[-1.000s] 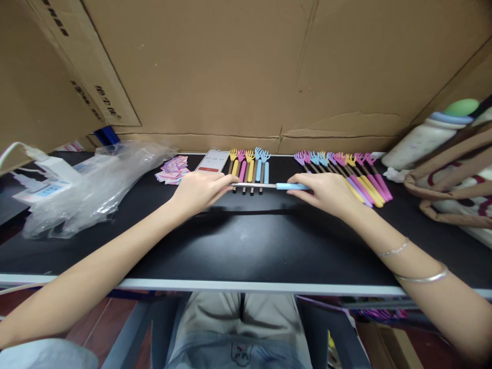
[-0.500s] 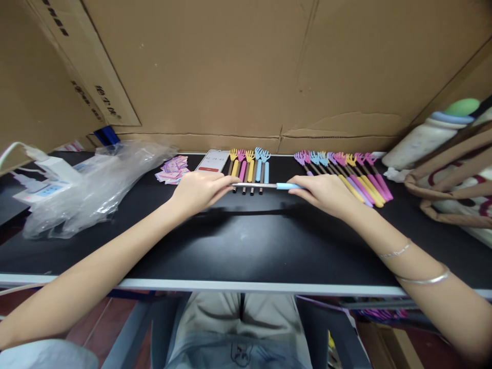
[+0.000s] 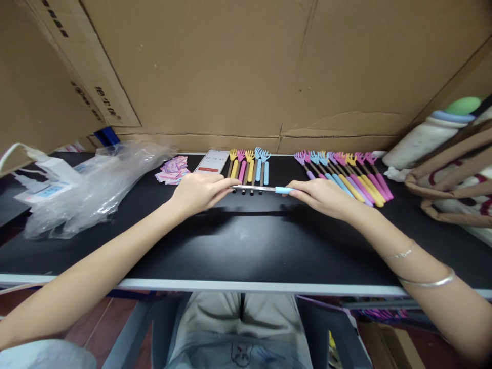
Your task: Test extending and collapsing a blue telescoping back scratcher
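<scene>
A back scratcher [image 3: 282, 190] with a metal telescopic rod and a light blue grip is stretched level above the black table. My left hand [image 3: 202, 192] is closed round its left end, hiding that end. On the blue grip, my right hand [image 3: 321, 195] is closed with thumb and fingers pinching it. Just behind the rod lie several back scratchers [image 3: 250, 166] in yellow, pink and blue, side by side with claws toward the back. More back scratchers [image 3: 353, 179], in purple, blue, yellow and pink, form a slanted row behind my right hand.
A phone [image 3: 211, 161] showing a timer and a pile of small printed cards [image 3: 172, 170] lie behind my left hand. Further left are a clear plastic bag [image 3: 100, 187] and a power strip [image 3: 48, 190]. At right stand a bottle [image 3: 426, 138] and a brown-handled bag [image 3: 453, 189]. Cardboard [image 3: 230, 66] walls the back.
The blue grip end has dipped slightly, and my right hand has shifted a little right along it. My left hand stays almost where it was.
</scene>
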### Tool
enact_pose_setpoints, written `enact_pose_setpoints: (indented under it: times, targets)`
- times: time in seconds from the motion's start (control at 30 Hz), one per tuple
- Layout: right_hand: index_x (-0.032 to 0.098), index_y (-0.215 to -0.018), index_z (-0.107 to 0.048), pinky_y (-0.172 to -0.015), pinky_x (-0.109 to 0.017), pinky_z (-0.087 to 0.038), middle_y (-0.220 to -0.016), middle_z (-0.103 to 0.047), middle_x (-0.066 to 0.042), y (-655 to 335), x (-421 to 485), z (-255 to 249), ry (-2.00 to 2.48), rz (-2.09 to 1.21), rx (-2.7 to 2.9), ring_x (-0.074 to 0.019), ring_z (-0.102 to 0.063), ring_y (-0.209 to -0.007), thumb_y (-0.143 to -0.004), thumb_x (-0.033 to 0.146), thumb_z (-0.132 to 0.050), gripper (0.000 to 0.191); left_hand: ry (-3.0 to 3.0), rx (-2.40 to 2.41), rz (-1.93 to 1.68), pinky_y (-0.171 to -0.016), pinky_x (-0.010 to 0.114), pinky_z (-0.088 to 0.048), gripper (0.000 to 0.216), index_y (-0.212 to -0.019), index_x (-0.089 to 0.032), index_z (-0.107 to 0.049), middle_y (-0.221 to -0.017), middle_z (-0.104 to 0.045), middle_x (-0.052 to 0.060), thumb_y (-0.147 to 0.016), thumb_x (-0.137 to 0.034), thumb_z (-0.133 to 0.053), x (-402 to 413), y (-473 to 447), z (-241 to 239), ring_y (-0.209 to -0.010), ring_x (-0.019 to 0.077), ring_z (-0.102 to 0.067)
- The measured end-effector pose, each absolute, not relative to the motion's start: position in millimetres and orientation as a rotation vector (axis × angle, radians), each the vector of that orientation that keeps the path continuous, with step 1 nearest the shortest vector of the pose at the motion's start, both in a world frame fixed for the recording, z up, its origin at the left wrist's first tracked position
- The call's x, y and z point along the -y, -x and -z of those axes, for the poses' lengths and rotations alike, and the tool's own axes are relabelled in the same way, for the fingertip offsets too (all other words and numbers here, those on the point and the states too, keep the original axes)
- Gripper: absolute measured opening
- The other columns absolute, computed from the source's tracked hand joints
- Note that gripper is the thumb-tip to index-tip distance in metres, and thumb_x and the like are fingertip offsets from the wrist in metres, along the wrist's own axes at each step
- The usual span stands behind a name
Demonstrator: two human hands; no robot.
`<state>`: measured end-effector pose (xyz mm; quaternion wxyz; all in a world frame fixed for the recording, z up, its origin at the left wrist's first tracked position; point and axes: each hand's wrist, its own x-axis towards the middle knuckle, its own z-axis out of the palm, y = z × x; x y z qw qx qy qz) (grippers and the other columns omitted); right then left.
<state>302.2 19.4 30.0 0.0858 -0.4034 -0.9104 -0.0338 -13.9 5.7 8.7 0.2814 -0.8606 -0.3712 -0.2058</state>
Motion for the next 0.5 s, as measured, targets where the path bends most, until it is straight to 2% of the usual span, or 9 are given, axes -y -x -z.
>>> enact_pose_setpoints:
  times: [0.17,0.27,0.4,0.5]
  targets:
    - [0.024,-0.095,-0.067,-0.059,-0.025,-0.038,-0.071,-0.065,-0.001,-303.3,-18.3,-32.9,1.207,-0.259,2.712,-0.0161,-0.059,-0.064,-0.097,0.045,-0.033,0.040,2.313,0.958,0.552,-0.048,0.023,-0.033,0.034,-0.111,-0.030,-0.070,-0.073,-0.072,0.002,-0.098,-0.036,-0.039,-4.9,13.9,-9.7,-0.061,0.0140,-0.064]
    - [0.023,-0.097,-0.069,-0.063,-0.026,-0.040,-0.079,-0.067,-0.002,-304.7,-18.8,-32.9,1.164,-0.394,2.703,-0.0167,-0.061,-0.070,-0.097,0.047,-0.033,0.042,2.327,0.952,0.546,-0.049,0.023,-0.034,0.034,-0.111,-0.030,-0.070,-0.073,-0.072,0.001,-0.098,-0.037,-0.039,-4.9,13.6,-9.3,-0.061,0.0133,-0.064]
    - [0.021,-0.097,-0.068,-0.061,-0.026,-0.039,-0.074,-0.065,-0.002,-305.1,-19.8,-32.0,1.161,-0.400,2.682,-0.0158,-0.058,-0.065,-0.097,0.048,-0.035,0.043,2.287,0.938,0.557,-0.050,0.024,-0.033,0.032,-0.110,-0.029,-0.070,-0.074,-0.073,0.001,-0.097,-0.034,-0.042,-4.5,12.6,-9.5,-0.061,0.0136,-0.064]
    - [0.021,-0.101,-0.066,-0.064,-0.026,-0.039,-0.079,-0.067,-0.002,-305.0,-20.6,-32.8,1.151,-0.319,2.632,-0.0156,-0.058,-0.067,-0.096,0.047,-0.038,0.039,2.261,0.954,0.561,-0.050,0.025,-0.033,0.031,-0.109,-0.028,-0.070,-0.078,-0.074,0.001,-0.097,-0.034,-0.042,-3.8,11.5,-10.2,-0.062,0.0142,-0.065]
